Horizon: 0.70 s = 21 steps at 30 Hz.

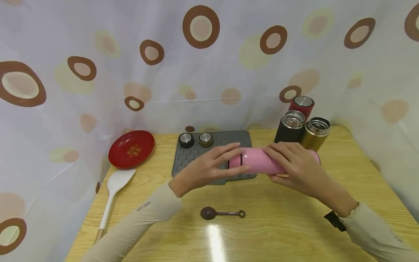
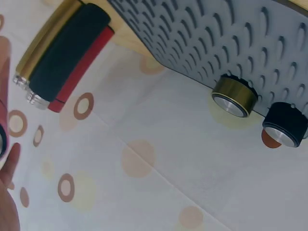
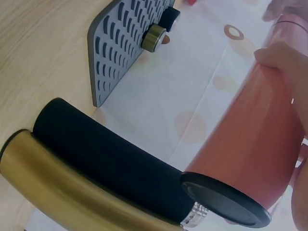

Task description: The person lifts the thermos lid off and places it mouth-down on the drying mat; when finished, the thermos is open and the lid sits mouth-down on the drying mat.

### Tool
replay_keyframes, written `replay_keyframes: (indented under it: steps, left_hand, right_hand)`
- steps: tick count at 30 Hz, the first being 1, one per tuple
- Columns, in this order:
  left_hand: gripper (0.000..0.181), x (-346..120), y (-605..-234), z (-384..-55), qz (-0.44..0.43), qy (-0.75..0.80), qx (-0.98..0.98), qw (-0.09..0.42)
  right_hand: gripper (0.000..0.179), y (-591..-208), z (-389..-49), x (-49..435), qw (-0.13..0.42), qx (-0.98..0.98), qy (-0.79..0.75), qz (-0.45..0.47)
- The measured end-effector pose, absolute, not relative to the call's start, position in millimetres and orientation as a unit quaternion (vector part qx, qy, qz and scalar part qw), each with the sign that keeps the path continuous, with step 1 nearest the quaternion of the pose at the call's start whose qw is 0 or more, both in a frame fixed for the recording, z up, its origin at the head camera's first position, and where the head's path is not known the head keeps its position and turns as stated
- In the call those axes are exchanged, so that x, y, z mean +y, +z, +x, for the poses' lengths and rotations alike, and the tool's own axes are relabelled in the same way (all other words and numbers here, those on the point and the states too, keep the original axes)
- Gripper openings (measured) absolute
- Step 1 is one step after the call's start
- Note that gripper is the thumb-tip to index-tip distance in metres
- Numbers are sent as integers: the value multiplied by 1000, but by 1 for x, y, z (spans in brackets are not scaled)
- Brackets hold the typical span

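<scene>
A pink vacuum flask (image 1: 258, 160) is held on its side above the table, its lid (image 1: 235, 161) pointing left. My left hand (image 1: 209, 165) grips that lid end, fingers spread around it, with the thumb hidden in the head view. Over the middle of the flask's body lies my right hand (image 1: 298, 165), gripping it with curled fingers. The flask's dark base (image 3: 226, 199) shows in the right wrist view. Behind the flask, a grey drying mat (image 1: 229, 138) carries a black lid (image 1: 186, 140) and a gold lid (image 1: 206, 139).
Back right, a black flask (image 1: 288, 131) and a gold flask (image 1: 313, 136) stand uncapped before a lidded red flask (image 1: 302, 104). A brown spoon (image 1: 209, 213) lies in front. On the left are a red plate (image 1: 121, 153) and a white spatula (image 1: 114, 183). Patterned curtain (image 1: 209, 72) surrounds the table.
</scene>
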<state>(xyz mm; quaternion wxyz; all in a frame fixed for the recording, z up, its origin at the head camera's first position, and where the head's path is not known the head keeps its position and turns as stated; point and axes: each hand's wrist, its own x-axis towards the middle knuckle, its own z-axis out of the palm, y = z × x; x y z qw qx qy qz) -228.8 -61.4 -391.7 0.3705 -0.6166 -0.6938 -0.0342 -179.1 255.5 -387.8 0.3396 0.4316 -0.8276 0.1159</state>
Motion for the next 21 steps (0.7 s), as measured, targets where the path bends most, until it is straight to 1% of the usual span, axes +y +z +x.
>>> replay_keyframes:
  steps: [5, 9, 11, 12, 14, 16, 19, 21]
  left_hand:
    - [53, -72, -394, -223, -623, -23, -681, 384]
    - [54, -75, -394, -218, -619, -25, -677, 398]
    - [54, -74, -393, -216, -612, -47, -684, 394]
    - [55, -73, -392, -214, -606, -68, -695, 381]
    - [58, -70, -391, -211, -588, -131, -725, 333]
    - [60, -67, -392, -209, -552, -229, -763, 247]
    - [55, -65, -395, -206, -460, -377, -796, 109]
    - [50, -63, -397, -205, -402, -434, -805, 48]
  right_hand:
    - [68, -391, -178, 251, 344, -816, 120, 448]
    - [69, -390, -177, 250, 334, -817, 122, 455]
    - [68, -390, -176, 249, 325, -820, 121, 455]
    - [68, -390, -176, 249, 320, -823, 121, 453]
    - [65, -391, -177, 247, 323, -822, 121, 453]
    - [61, -393, -178, 244, 327, -820, 115, 454]
    - [57, -396, -180, 241, 335, -819, 101, 455]
    - [56, -398, -180, 240, 336, -820, 93, 454]
